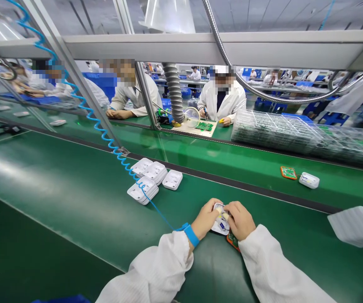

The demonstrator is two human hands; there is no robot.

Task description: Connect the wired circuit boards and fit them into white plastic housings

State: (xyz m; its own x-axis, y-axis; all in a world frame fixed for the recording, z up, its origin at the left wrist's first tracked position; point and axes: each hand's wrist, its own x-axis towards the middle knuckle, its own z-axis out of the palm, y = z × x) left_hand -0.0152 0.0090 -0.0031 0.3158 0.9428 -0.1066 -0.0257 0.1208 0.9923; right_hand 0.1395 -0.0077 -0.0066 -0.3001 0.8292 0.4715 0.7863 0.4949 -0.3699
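Observation:
A white plastic housing point(221, 227) with small parts inside is held between my two hands, just above the green bench. My left hand point(206, 219) grips its left edge, thumb over the inside; a blue wrist strap point(190, 235) with a coiled cord circles that wrist. From the right, my right hand point(241, 219) closes on the same housing, its fingertips pressed to the inner parts. Pale covers show on the thumb tips. Under my right hand lies an orange-edged green circuit board point(233, 240), partly hidden by the hand and sleeve.
Stacks of white housings point(143, 189) stand to the left. On the far belt sit another orange-edged board point(288, 172) and a white housing point(309, 180). Clear trays point(279, 128) are piled behind. A blue coiled cord point(97, 124) crosses the left side. Co-workers point(222, 99) sit opposite.

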